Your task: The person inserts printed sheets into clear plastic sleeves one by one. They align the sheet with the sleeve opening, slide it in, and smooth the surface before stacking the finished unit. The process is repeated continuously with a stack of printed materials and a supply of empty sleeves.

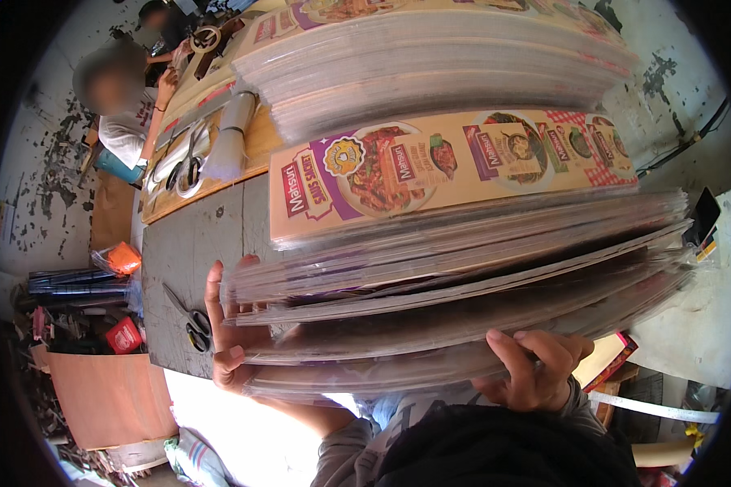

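Observation:
A thick, fanned stack of long printed sheets in clear plastic [463, 302] is tilted up in front of me, its layers parted by dark gaps. My left hand [229, 357] grips its left end, thumb low and fingers spread up along the edges. My right hand [540, 367] is closed on the near edge, right of the middle, its fingers curled over the sheets. Just beyond lies a sheet printed with dishes of food [451, 174], its face up. Scissors with dark handles [193, 325] lie beside my left hand.
A tall pile of similar sheets [439, 69] stands farther back on the grey table [207, 243]. On the wooden board at left are a second pair of scissors [188, 170] and a bundle of clear plastic [231, 138]. Two people sit at the far left, one in white [126, 134].

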Available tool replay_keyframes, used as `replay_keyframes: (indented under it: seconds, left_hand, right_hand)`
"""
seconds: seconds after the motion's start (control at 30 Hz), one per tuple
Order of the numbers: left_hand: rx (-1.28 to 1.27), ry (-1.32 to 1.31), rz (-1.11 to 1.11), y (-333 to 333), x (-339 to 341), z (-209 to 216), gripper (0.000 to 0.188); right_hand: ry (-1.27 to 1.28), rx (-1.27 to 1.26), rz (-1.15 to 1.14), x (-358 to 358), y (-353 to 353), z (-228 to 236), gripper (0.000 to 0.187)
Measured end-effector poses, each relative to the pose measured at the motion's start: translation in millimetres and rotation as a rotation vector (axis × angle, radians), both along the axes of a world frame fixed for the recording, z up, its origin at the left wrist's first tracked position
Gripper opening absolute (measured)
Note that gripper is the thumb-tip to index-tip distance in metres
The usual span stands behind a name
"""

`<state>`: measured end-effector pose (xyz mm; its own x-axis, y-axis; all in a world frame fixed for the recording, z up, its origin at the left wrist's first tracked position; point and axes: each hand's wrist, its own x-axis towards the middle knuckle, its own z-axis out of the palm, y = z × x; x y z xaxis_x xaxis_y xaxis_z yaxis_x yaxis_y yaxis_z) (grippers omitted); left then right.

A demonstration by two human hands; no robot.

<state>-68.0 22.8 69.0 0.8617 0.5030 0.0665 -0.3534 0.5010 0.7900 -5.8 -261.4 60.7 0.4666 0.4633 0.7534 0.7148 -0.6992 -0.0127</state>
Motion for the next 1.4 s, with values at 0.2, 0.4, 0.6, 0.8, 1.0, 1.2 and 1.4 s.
replay_keyframes:
  seconds: [0.2, 0.4, 0.6, 0.8, 1.0, 1.2, 1.4]
  left_hand:
    - [0.081, -0.037, -0.044, 4.6, 0.9, -3.2, 0.097]
    - [0.210, -0.046, -0.060, 11.6, 1.6, -8.7, 0.095]
    - [0.160, -0.060, -0.025, 14.7, 0.1, -14.2, 0.096]
    - [0.165, -0.094, -0.048, 12.2, 0.9, -13.9, 0.094]
    - [0.281, -0.045, -0.025, 19.9, -1.8, -21.7, 0.089]
    - [0.259, -0.040, 0.041, 19.6, -3.5, -25.2, 0.079]
    - [0.241, -0.017, 0.026, 18.3, -2.7, -22.2, 0.080]
  right_hand:
    - [-0.008, 0.077, 0.055, 3.0, 0.4, 1.1, 0.025]
    - [-0.009, 0.049, 0.113, 5.3, -1.9, -1.4, 0.017]
    - [-0.010, 0.059, 0.076, 3.1, -0.4, -6.9, 0.016]
    - [0.012, -0.002, 0.043, 3.6, 0.1, -2.0, 0.022]
    - [0.125, -0.125, 0.007, 3.8, 1.7, 10.7, 0.023]
    - [0.116, -0.109, 0.014, 3.2, 4.4, 9.4, 0.022]
    - [0.095, -0.087, 0.046, 3.4, 3.1, 6.1, 0.021]
